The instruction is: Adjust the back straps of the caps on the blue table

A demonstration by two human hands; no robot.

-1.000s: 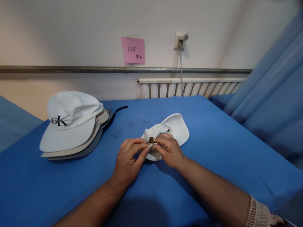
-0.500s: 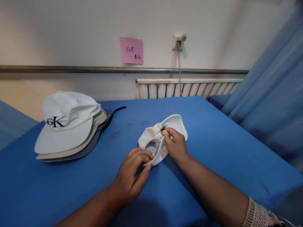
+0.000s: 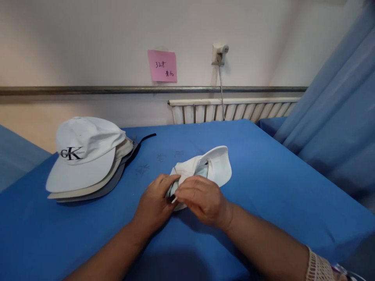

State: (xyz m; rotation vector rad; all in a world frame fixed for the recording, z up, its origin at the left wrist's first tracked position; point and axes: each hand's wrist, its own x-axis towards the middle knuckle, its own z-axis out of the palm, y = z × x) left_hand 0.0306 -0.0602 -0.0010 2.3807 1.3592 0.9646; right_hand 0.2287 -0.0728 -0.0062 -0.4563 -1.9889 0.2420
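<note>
A white baseball cap lies on its side on the blue table, its brim toward the upper right and part of its inside showing. My left hand grips the cap's rear edge, thumb on top. Close against it, my right hand is closed in a pinch at the back of the cap, on what looks like the white strap, whose pale tip shows by the fingertips. Both hands hide much of the strap and crown.
At the left, a stack of caps has a white cap with black letters on top, above beige and dark grey ones; a black strap trails from it. Behind the blue table are a radiator and a wall socket. A blue curtain hangs at right.
My right hand has moved down and left from beside the brim to the cap's back edge, next to my left hand. The left hand has shifted slightly left and turned.
</note>
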